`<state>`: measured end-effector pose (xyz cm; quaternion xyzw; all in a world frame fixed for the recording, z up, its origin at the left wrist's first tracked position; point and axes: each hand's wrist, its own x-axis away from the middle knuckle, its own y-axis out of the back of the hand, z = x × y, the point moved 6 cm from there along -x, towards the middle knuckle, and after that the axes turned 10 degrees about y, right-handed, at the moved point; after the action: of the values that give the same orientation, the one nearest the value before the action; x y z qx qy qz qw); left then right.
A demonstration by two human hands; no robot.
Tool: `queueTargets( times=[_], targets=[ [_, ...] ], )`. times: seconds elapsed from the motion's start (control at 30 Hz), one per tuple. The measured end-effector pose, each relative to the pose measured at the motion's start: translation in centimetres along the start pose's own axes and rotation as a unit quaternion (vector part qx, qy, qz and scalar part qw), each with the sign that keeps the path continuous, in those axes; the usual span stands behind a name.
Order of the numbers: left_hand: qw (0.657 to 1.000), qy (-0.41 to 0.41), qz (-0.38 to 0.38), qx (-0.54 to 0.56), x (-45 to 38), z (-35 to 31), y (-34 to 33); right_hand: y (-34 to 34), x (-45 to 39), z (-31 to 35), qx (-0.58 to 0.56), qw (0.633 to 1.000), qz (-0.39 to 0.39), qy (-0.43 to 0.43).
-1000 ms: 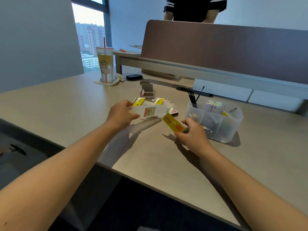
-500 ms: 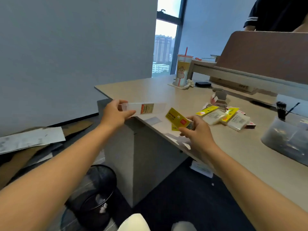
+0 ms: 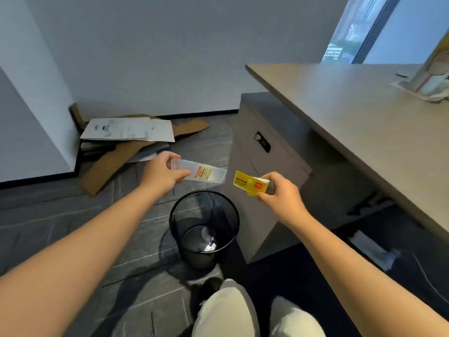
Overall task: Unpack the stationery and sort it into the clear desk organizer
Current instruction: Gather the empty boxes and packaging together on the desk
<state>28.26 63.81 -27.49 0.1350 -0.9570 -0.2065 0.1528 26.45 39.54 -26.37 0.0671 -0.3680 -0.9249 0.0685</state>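
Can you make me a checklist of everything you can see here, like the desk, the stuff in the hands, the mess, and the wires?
Surface: desk, mostly bare here; organizer not in view.
Job's things: clear wrapper in left hand; yellow card in right hand, both above the bin.
Clutter: flattened cardboard and papers on the floor; scraps inside black mesh bin.
Hands: both pinching packaging.
Cables: thin cable on the floor at right.
Surroundings: grey cabinet under the desk, window, cup at the desk's far edge.

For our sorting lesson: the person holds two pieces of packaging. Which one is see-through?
The clear plastic sleeve in the left hand; the piece in the right hand is an opaque yellow card.
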Motion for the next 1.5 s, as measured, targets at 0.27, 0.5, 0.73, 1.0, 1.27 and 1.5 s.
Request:
queueTargets(
  times=[0.27, 0.5, 0.73, 1.0, 1.27, 1.5],
  targets=[
    [0.981, 0.086, 0.005, -0.172, -9.4, 9.3, -5.7, -10.4, -7.8, -8.2, 0.034, 0.992, 0.108, -0.063],
    [0.94, 0.1, 0.091, -0.314, -14.0, 13.3, -10.4, -16.6, -10.8, -12.6, 0.087, 0.972, 0.207, -0.07],
    [0.919, 0.079, 0.123, -0.366, -14.8, 13.6, -11.0, -17.7, -11.3, -14.2, 0.093, 0.962, 0.252, -0.054],
    [0.913, 0.011, 0.117, -0.39, -13.0, 10.0, -9.6, -16.1, -10.9, -12.1, 0.117, 0.964, 0.237, -0.036],
    [0.866, -0.114, 0.103, -0.477, -7.4, 1.0, -7.4, -6.9, -8.6, -4.7, 0.19, 0.964, 0.183, 0.024],
    [0.846, -0.252, 0.029, -0.47, 1.0, -9.9, -4.1, 3.7, -3.0, 3.7, 0.249, 0.963, 0.073, 0.07]
  ],
)
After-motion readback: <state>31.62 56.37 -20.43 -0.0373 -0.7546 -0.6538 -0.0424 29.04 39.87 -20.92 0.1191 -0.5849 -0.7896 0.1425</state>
